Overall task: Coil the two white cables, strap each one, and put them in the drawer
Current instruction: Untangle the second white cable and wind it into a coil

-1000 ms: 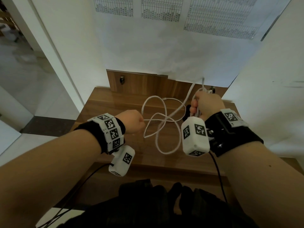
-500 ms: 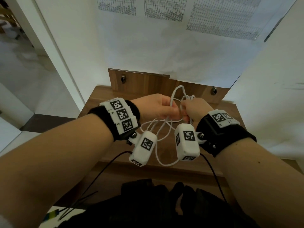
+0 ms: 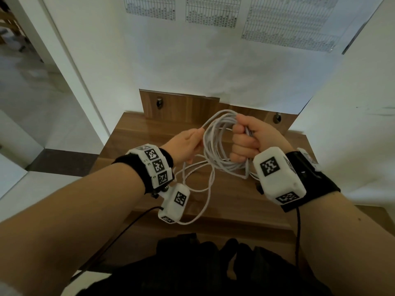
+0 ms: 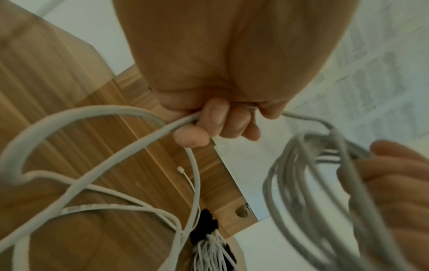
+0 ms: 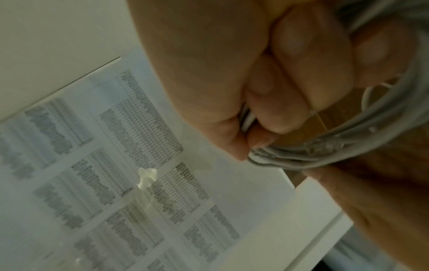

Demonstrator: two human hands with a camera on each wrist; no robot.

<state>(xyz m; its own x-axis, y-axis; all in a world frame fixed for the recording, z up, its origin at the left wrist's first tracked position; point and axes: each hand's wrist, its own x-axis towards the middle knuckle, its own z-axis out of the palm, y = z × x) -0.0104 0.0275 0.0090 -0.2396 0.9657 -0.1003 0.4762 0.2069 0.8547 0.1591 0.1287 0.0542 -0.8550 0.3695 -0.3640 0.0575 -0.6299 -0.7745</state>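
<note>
Since a second ago, loose loops were gathered into a coil (image 3: 215, 146) held above the tabletop (image 3: 245, 210); right hand (image 3: 249, 138) fists it, left hand (image 3: 186, 145) pinches the remaining cable (image 3: 205, 201), so coiling continues.

White cable (image 3: 215, 150) being gathered into several round loops held upright above the wooden top, its loose remainder (image 3: 198, 189) trailing in slack curves below, a thinner white cable (image 4: 185, 176) lying beneath
</note>
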